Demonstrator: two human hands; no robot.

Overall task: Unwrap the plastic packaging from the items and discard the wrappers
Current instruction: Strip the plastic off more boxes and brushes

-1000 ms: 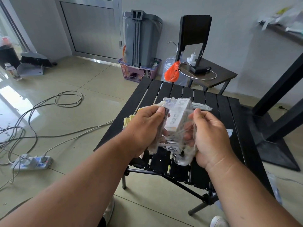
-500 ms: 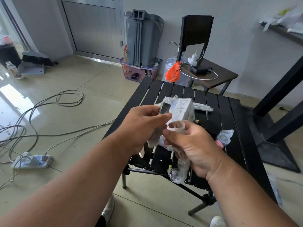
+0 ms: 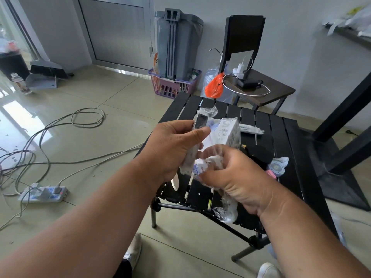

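At frame centre my left hand [image 3: 174,149] grips the white box [image 3: 226,135], its print unreadable, while my right hand [image 3: 239,177] clutches its clear plastic wrapper [image 3: 224,212] above the table [image 3: 289,141].

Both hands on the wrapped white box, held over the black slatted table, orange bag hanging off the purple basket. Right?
Not quite. The head view shows the orange bag by the chair, not on the purple basket. The rest holds: left hand and right hand both grip the wrapped white box over the black slatted table.
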